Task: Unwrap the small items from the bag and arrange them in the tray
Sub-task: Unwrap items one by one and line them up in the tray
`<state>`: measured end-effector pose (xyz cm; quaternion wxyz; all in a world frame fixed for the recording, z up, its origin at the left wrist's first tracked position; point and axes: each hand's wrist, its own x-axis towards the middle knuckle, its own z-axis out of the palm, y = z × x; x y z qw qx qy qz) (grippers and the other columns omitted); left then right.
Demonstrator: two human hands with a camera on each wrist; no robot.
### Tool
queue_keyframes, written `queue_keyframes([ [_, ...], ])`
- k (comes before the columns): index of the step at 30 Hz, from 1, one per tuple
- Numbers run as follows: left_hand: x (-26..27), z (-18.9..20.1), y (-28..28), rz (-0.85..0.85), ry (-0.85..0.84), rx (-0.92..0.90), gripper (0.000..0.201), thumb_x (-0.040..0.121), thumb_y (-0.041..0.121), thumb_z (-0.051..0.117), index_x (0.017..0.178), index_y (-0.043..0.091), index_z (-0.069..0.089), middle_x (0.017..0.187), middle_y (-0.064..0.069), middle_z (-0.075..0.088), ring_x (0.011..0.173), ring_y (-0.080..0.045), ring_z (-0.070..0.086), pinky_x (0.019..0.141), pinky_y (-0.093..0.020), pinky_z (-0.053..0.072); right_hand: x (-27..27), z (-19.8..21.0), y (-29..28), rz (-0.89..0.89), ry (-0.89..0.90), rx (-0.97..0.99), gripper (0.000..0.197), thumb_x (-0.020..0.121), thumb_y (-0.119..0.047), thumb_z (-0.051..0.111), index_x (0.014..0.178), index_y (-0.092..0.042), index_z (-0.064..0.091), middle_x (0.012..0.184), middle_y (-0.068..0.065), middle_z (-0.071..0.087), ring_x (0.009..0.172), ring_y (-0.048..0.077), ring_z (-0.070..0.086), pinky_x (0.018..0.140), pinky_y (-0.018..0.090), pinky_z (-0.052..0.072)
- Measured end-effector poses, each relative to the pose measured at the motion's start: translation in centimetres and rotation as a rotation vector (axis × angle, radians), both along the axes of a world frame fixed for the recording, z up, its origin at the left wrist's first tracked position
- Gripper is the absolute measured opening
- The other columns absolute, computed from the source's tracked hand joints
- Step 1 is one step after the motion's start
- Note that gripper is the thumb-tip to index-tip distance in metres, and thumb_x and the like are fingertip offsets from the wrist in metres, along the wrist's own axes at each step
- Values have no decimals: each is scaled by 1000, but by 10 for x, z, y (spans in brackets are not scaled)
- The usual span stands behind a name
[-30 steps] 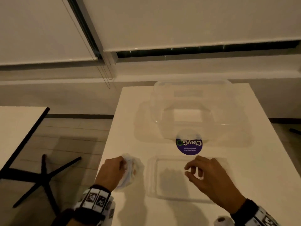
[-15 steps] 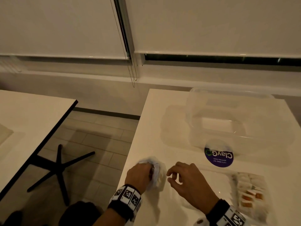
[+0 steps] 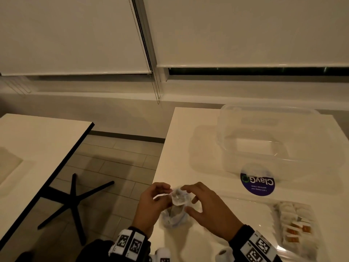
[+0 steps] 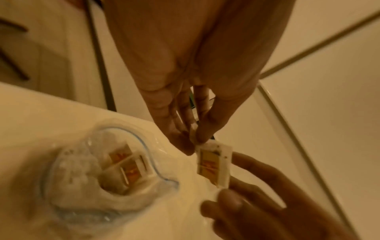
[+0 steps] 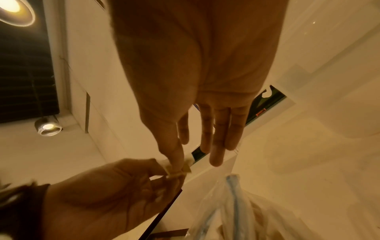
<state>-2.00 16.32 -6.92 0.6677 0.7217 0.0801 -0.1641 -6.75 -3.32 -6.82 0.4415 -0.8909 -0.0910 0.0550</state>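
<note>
Both hands meet above the open bag (image 3: 174,216) at the table's near edge: left hand (image 3: 151,203) and right hand (image 3: 209,208) each pinch one wrapped item (image 4: 213,164). Rightward sits the part-filled tray (image 3: 309,248); beyond, a clear tub (image 3: 283,118).

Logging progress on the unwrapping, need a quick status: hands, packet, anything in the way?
Left hand and right hand both pinch one small wrapped packet above the open bag. Tray already holds several packets. Nothing in the way.

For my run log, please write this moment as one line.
left hand: pinches wrapped item | right hand: pinches same item | bag: open, on table | tray: holds items
</note>
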Motion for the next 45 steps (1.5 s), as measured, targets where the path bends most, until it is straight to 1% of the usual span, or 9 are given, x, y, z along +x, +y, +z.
queue_keyframes([
  [6,-17,33,-12,-35,95,-251,15,94,6,61,105,-3,67,104,-21,73,93,-29,72,81,-34,58,0,20,2,-34,-157,58,11,96,-36,60,106,-36,66,99,-21,54,88,0,58,78,18,48],
  [10,-24,55,-22,-198,-88,-66,25,95,31,60,96,9,73,98,-13,75,97,-32,70,91,-43,56,-1,40,-11,-134,-188,159,10,95,-33,63,91,-26,67,89,-14,56,80,9,58,71,20,48],
  [14,-31,66,-34,-298,-229,88,37,87,58,66,86,21,74,87,-7,75,87,-32,70,89,-51,54,-9,63,-26,-172,-142,341,14,92,-23,69,105,-27,69,96,-14,67,86,11,66,79,19,53],
  [18,-38,82,-52,-298,-299,63,18,89,38,64,94,23,74,91,-1,77,89,-17,73,92,-47,56,-16,84,-38,-210,-127,433,12,92,-28,66,103,-27,71,97,-13,73,92,11,70,84,24,56],
  [21,-43,88,-60,-284,-320,-20,15,93,23,66,106,16,67,98,-4,77,94,-22,75,93,-45,55,-22,92,-46,-209,-162,402,9,90,-30,69,95,-26,75,91,-12,74,87,12,70,80,25,57],
  [26,-47,87,-68,-216,-436,54,7,93,29,67,96,25,70,96,2,76,92,-19,74,80,-34,56,-30,95,-53,-316,-193,460,9,79,-25,81,79,-22,72,80,-3,73,76,14,70,74,29,58],
  [32,-51,101,-80,-96,-442,-38,10,93,24,64,97,17,70,87,-1,74,78,-16,70,72,-29,58,-36,100,-57,-388,-251,489,9,79,-25,80,83,-23,72,81,-5,73,80,14,71,76,25,57],
  [38,-50,111,-85,-142,-487,-68,16,98,27,61,103,12,64,94,-3,73,84,-17,70,73,-28,57,-44,106,-57,-401,-340,407,16,80,-34,77,95,-34,73,89,-15,71,87,10,69,76,20,56],
  [45,-49,125,-91,-194,-504,-72,22,90,33,58,101,15,64,96,3,73,91,-17,71,79,-33,60,-50,110,-58,-490,-411,401,13,79,-35,75,91,-32,73,89,-18,71,87,9,68,74,20,57],
])
